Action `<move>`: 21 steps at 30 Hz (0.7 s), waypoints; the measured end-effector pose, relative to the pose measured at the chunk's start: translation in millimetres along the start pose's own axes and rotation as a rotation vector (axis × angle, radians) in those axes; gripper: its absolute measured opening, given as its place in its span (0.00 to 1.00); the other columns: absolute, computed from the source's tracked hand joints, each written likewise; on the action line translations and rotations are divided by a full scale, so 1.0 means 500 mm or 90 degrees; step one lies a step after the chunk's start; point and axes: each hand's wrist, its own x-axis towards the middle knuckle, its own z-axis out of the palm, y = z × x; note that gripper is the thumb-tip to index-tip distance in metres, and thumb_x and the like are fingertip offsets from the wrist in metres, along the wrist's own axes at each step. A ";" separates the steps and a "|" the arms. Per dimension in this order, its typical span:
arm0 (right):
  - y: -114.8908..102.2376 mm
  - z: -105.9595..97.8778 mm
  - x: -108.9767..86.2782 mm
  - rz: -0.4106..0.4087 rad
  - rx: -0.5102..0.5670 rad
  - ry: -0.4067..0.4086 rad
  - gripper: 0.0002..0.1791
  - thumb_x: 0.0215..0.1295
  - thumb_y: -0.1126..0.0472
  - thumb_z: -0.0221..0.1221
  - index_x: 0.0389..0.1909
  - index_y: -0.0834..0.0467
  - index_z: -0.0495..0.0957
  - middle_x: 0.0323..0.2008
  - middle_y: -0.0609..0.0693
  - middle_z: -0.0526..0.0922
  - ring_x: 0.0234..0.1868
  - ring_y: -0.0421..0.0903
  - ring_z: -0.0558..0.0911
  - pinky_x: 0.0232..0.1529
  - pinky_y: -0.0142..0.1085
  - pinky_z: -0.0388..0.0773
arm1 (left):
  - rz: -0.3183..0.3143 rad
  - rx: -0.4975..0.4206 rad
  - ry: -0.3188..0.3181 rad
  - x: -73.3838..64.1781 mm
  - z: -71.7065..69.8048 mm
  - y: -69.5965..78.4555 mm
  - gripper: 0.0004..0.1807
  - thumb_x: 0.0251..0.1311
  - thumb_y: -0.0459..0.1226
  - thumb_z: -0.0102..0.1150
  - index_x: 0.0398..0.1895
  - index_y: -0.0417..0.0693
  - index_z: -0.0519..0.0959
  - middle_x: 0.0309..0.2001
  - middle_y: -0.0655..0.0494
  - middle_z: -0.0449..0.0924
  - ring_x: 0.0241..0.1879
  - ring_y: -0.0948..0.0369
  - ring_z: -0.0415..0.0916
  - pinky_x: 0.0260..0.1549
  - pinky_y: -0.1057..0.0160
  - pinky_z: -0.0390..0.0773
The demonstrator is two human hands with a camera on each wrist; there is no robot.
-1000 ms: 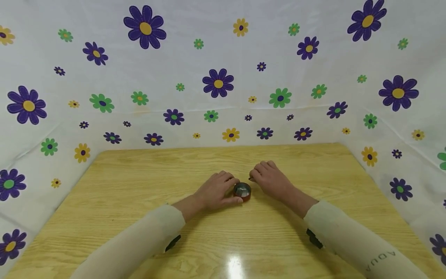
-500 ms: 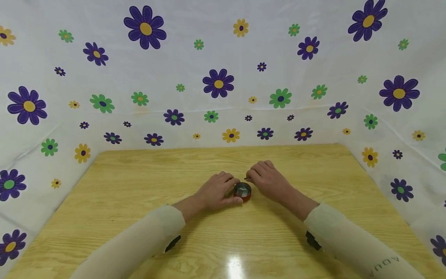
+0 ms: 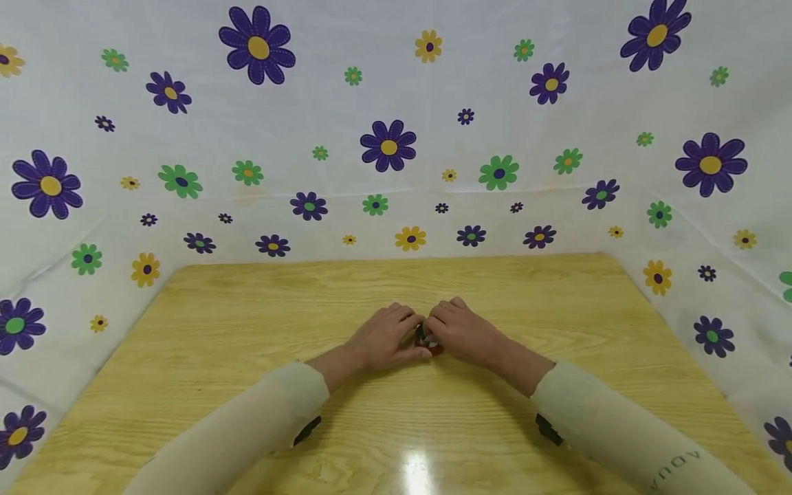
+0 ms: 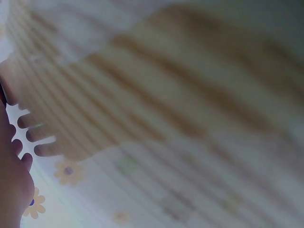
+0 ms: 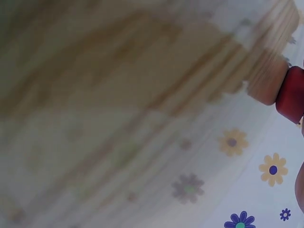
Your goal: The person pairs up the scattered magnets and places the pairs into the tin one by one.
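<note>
A small round red container [image 3: 436, 350] with a dark, shiny inside stands on the wooden table. My left hand [image 3: 385, 338] grips it from the left, thumb at the near side and fingers at the far side. From the right, my right hand [image 3: 465, 333] reaches over it with curled fingers, covering much of its top. The thin dark object pinched there a moment ago is hidden behind the fingers now; I cannot tell whether it is inside the container. At the right wrist view's right edge, the red container [image 5: 290, 95] shows beside a fingertip [image 5: 268, 80].
The wooden table [image 3: 278, 295] spreads around both hands. White cloth [image 3: 334, 117] printed with flowers closes off the back and both sides. Pale sleeves [image 3: 247, 419] cover the forearms, and a dark device [image 3: 548, 430] is strapped under the right wrist.
My right hand has moved left and slightly down, from beside the container to over it, bringing the thin dark object along. My left hand and the container stay in place.
</note>
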 end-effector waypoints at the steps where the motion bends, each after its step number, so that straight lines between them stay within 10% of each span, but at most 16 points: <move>1: 0.000 0.001 -0.001 0.001 0.002 -0.002 0.10 0.64 0.58 0.66 0.36 0.56 0.75 0.36 0.47 0.78 0.38 0.45 0.76 0.43 0.38 0.68 | 0.003 -0.005 0.002 0.001 0.000 0.001 0.35 0.66 0.65 0.50 0.61 0.49 0.75 0.53 0.56 0.76 0.49 0.59 0.71 0.49 0.58 0.74; 21: 0.008 -0.005 -0.018 0.079 -0.033 -0.058 0.10 0.69 0.57 0.63 0.45 0.56 0.77 0.40 0.48 0.78 0.43 0.47 0.76 0.47 0.41 0.69 | -0.021 0.018 -0.029 0.001 -0.003 0.014 0.35 0.68 0.63 0.49 0.65 0.47 0.72 0.58 0.54 0.76 0.56 0.56 0.72 0.54 0.55 0.74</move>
